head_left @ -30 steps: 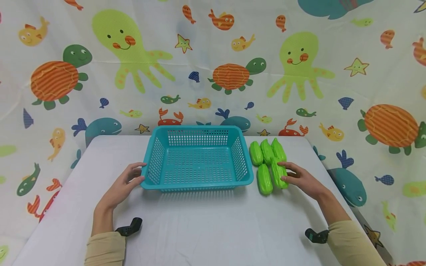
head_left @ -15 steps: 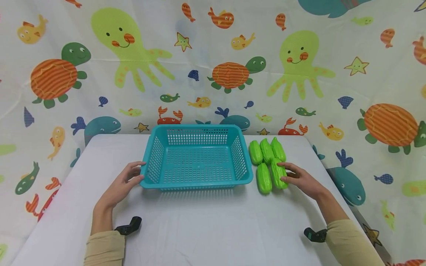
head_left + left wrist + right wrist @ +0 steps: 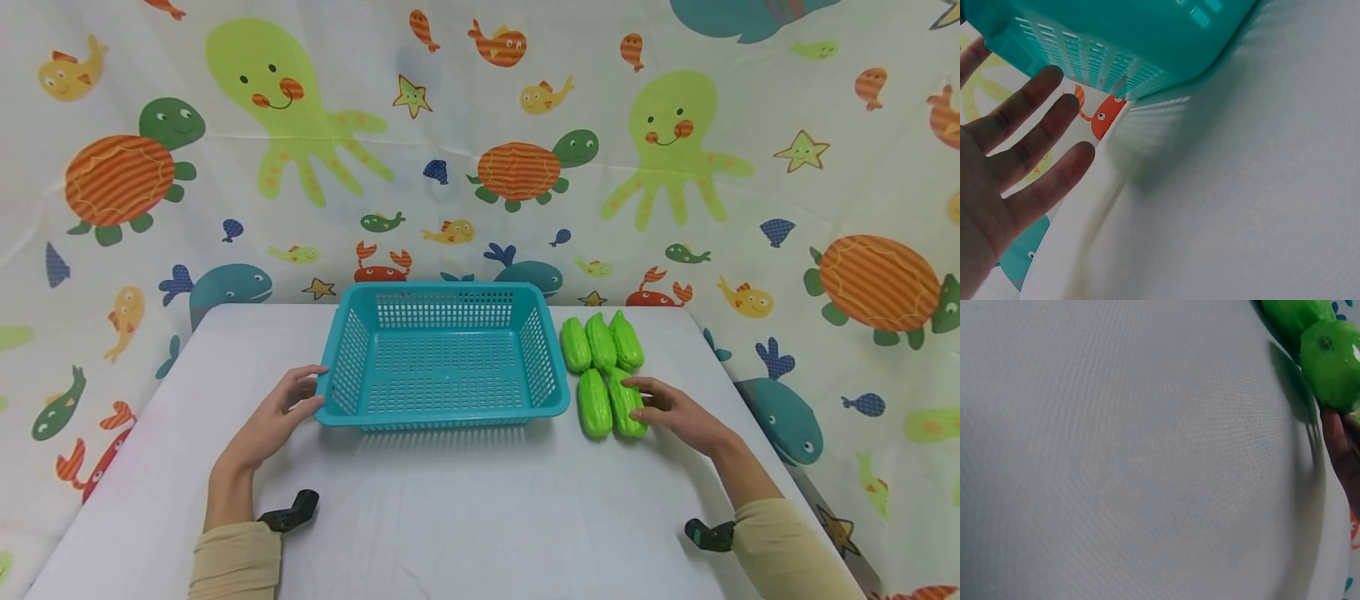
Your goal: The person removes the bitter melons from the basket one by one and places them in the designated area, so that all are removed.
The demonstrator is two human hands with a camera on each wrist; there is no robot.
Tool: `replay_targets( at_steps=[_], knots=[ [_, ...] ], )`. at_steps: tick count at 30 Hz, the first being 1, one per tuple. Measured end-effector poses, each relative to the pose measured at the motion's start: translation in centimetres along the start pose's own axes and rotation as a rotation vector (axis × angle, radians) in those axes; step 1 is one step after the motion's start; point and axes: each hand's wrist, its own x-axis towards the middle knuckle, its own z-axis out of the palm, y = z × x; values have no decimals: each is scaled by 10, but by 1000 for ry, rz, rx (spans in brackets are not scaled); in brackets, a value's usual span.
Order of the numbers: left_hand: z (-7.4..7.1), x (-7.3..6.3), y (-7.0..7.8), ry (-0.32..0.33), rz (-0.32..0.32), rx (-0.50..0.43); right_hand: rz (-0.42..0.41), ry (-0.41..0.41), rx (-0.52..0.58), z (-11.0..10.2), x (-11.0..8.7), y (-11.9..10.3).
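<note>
A turquoise plastic basket [image 3: 450, 413] stands at the middle of the white table with nothing in it. My left hand [image 3: 273, 421] rests its fingertips against the basket's left end; in the left wrist view, several fingers [image 3: 1041, 181] stretch out straight beside the slotted wall. Right of the basket, my right hand [image 3: 686, 417] holds a ridged, bright green gourd [image 3: 622, 408] by its right side, thumb at the near end. In the right wrist view, a finger [image 3: 1338, 444] meets the underside of that gourd's round end. Another green gourd [image 3: 595, 406] lies alongside.
Behind those two gourds lies a row of three more: a left one [image 3: 576, 346], a middle one [image 3: 600, 340] and a right one [image 3: 627, 340]. A sea-animal curtain [image 3: 480, 100] hangs directly behind the table [image 3: 465, 517].
The gourd at my right hand has shifted slightly toward me, with its near end beside the neighbouring gourd's. My right hand moved along with it. The left hand and basket stay put.
</note>
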Motion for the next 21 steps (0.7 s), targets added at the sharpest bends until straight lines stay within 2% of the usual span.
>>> replay_targets(
  at_steps=[11, 21],
  knots=[
    [0, -1, 0, -3, 0, 0, 36, -16, -28, 2, -2, 3],
    [-1, -1, 1, -1, -5, 0, 22, -28, -63, -1, -3, 6]
  ],
)
